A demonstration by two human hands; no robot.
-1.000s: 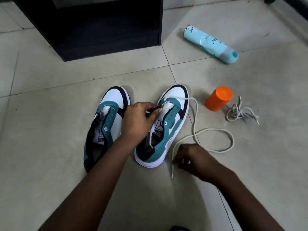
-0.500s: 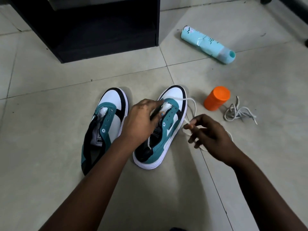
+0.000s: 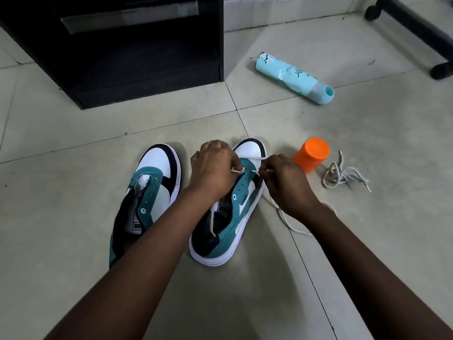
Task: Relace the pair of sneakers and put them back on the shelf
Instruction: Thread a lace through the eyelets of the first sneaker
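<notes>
Two teal, white and black sneakers stand side by side on the tiled floor. The left sneaker (image 3: 149, 192) has no lace in its eyelets. Over the right sneaker (image 3: 235, 217), my left hand (image 3: 210, 170) pinches one end of a white lace (image 3: 289, 224) at the front eyelets. My right hand (image 3: 284, 182) pinches the other end just to the right of those eyelets. The rest of that lace trails on the floor under my right wrist. A second loose lace (image 3: 343, 175) lies bunched to the right.
A black shelf unit (image 3: 147, 77) stands at the back left, its lower compartment open. An orange cylinder (image 3: 311, 154) stands right of the shoes. A light-blue bottle (image 3: 294, 77) lies on its side further back. A chair base with castors (image 3: 416, 28) is at the top right.
My right hand has come up from the floor with the lace end to the right sneaker's front eyelets. My left hand stayed on that shoe and now pinches the lace.
</notes>
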